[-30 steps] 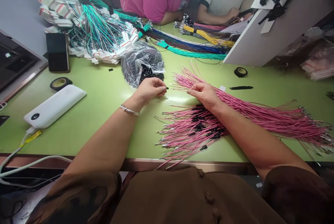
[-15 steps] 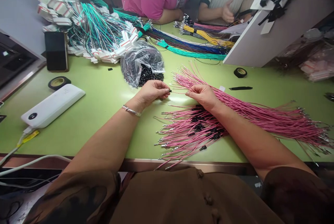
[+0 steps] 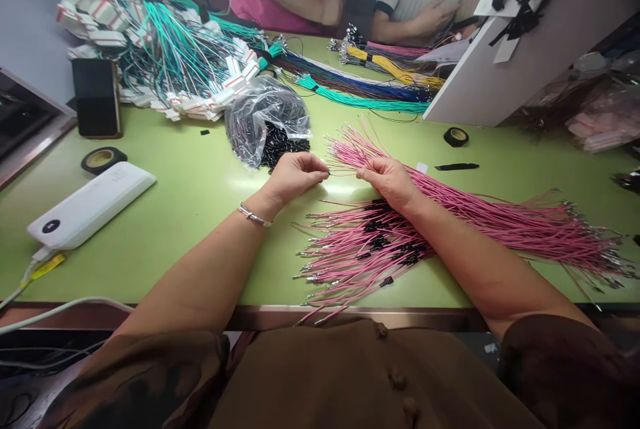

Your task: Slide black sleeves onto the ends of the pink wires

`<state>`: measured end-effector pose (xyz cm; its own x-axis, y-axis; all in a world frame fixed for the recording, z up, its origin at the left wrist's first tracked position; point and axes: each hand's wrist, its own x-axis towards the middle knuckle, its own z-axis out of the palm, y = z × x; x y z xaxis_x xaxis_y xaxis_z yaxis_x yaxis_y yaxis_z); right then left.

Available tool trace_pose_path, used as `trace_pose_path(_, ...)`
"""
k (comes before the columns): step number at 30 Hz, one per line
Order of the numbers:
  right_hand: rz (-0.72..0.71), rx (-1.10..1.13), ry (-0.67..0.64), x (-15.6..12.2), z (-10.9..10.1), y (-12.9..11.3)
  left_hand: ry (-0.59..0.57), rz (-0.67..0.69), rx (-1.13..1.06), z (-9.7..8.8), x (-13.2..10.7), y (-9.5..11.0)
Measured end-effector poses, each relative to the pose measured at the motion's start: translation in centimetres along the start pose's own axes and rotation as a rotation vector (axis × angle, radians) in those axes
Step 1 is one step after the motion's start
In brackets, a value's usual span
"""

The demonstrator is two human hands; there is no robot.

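Note:
My left hand (image 3: pixel 299 177) pinches a small black connector housing between thumb and fingertips, mostly hidden by them. In my right hand (image 3: pixel 387 179), thumb and forefinger are closed on a thin pink wire (image 3: pixel 345 175), which runs across to the left fingertips. Behind and under the right hand lies a long bundle of pink wires (image 3: pixel 480 216) with metal terminals at the ends. Nearer to me is a second group of pink wires (image 3: pixel 340 249), several carrying black housings (image 3: pixel 379 242). A clear plastic bag (image 3: pixel 267 106) of black housings (image 3: pixel 283 142) lies just beyond my left hand.
On the left are a phone (image 3: pixel 97 99), black tape (image 3: pixel 103 160) and a white power bank (image 3: pixel 93 206) with a cable. Teal wires (image 3: pixel 175 36) pile up behind. Another tape roll (image 3: pixel 456 136) lies right, near a white panel (image 3: pixel 500 76). Two people sit opposite.
My hands stay almost in place; the black housing now shows less between my left fingertips. The view has shifted slightly. Across the table, the arm of the person in pink has moved.

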<state>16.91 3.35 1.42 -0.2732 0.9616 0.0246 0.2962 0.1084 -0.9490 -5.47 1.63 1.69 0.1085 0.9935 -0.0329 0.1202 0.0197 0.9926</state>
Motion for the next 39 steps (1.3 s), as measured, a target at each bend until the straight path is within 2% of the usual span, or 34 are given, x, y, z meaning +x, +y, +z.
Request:
trace_pose_path(6,0.01,0.012,-0.058,0.0,0.0,0.2,-0.027,0.05,0.038,0.6,0.1,-0.4)
trace_pose_path(10,-0.016,-0.027,-0.056,0.0,-0.1,0.3,-0.101,0.082,0.146,1.2,-0.1,-0.6)
trace_pose_path(11,-0.029,-0.044,-0.056,0.0,-0.1,0.2,-0.092,0.096,0.184,1.4,-0.1,-0.6)
trace_pose_path(13,-0.044,-0.069,-0.045,0.1,-0.1,0.2,-0.002,0.111,0.237,1.6,-0.1,-0.5)
trace_pose_path(15,-0.035,-0.076,-0.016,0.1,0.0,0.2,0.069,0.1,0.214,1.6,-0.1,-0.5)
trace_pose_path(20,-0.018,-0.026,-0.019,0.0,0.2,0.1,-0.021,0.049,0.11,1.8,0.0,-0.5)
trace_pose_path(23,-0.057,-0.004,-0.017,-0.2,0.3,0.1,0.102,0.047,0.08,2.1,0.0,-0.4)
trace_pose_path(25,-0.071,0.012,-0.006,-0.2,0.3,0.2,0.163,0.028,-0.035,2.2,0.0,-0.4)
trace_pose_path(30,-0.127,-0.052,-0.009,-0.1,0.2,0.1,0.044,-0.068,-0.285,1.9,-0.1,-0.4)
trace_pose_path(33,-0.169,-0.125,-0.003,-0.2,0.2,-0.1,-0.044,-0.114,-0.329,1.9,-0.3,-0.4)
trace_pose_path(36,-0.188,-0.142,0.063,-0.2,0.2,-0.1,-0.121,-0.134,-0.365,1.9,-0.4,-0.4)
trace_pose_path(39,-0.201,-0.118,0.087,-0.3,0.3,-0.2,-0.117,-0.148,-0.382,2.0,-0.4,-0.4)
